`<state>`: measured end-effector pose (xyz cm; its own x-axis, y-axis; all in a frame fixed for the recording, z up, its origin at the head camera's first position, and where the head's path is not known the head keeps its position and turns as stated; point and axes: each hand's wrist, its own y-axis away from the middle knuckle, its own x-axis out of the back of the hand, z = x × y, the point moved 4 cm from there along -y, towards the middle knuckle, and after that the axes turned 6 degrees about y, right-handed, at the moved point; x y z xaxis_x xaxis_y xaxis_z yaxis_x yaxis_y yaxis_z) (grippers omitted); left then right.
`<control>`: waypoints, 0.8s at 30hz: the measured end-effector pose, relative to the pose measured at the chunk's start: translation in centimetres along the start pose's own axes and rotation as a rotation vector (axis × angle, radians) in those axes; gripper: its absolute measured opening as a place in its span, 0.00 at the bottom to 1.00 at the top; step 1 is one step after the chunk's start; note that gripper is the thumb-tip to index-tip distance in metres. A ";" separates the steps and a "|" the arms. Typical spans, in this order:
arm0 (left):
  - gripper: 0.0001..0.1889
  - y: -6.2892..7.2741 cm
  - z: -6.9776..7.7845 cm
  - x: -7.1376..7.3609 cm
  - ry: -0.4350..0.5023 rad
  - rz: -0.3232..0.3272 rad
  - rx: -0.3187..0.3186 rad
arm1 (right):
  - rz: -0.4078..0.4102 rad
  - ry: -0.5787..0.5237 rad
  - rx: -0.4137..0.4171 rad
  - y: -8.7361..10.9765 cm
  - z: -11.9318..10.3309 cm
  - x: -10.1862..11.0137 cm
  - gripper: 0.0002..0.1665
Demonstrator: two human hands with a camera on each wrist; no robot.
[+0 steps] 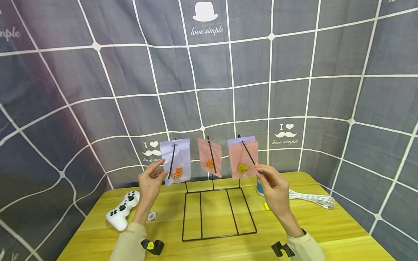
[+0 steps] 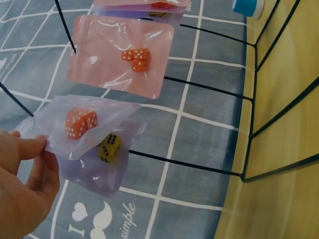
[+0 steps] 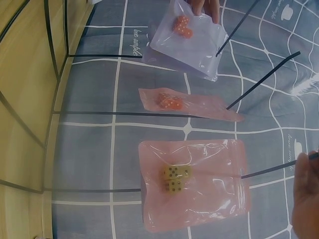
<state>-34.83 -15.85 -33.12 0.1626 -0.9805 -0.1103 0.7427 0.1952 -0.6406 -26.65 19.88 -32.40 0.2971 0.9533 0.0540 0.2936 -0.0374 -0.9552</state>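
Note:
In the head view, my left hand (image 1: 151,183) pinches the lower left edge of a lilac zip bag (image 1: 183,154) with orange dice inside. This bag hangs on the left prong of a black wire rack (image 1: 219,237); behind it, a purple bag (image 2: 89,177) holds yellow dice. My right hand (image 1: 274,188) pinches the front end of the right prong (image 3: 269,170). Further back on that prong hangs a pink bag (image 3: 199,149) with yellow dice, in front of another lilac bag (image 1: 249,138). From the middle prong hangs a pink bag (image 1: 205,146) with orange dice.
On the wooden table (image 1: 163,232), a white game controller (image 1: 123,209) and a poker chip (image 1: 151,216) lie at the left. A blue container (image 1: 259,189), a yellow item (image 1: 266,206) and a bundled white cable (image 1: 313,198) are at the right. A grey checked curtain (image 1: 209,72) hangs behind.

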 end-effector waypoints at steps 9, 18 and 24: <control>0.19 0.0 -0.5 0.4 -0.041 0.020 0.021 | -0.007 -0.021 0.003 -0.4 -1.1 -0.4 0.22; 0.20 0.1 -1.1 0.6 -0.068 0.033 0.104 | -0.008 -0.001 0.008 -0.4 -1.4 -0.4 0.21; 0.18 0.2 -1.6 0.6 -0.075 0.030 0.053 | -0.010 0.023 0.003 -0.4 -1.2 -0.2 0.22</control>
<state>-35.62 -16.48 -34.51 0.2318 -0.9702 -0.0704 0.7699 0.2272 -0.5964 -25.69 19.37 -31.63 0.3149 0.9466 0.0697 0.2939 -0.0274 -0.9554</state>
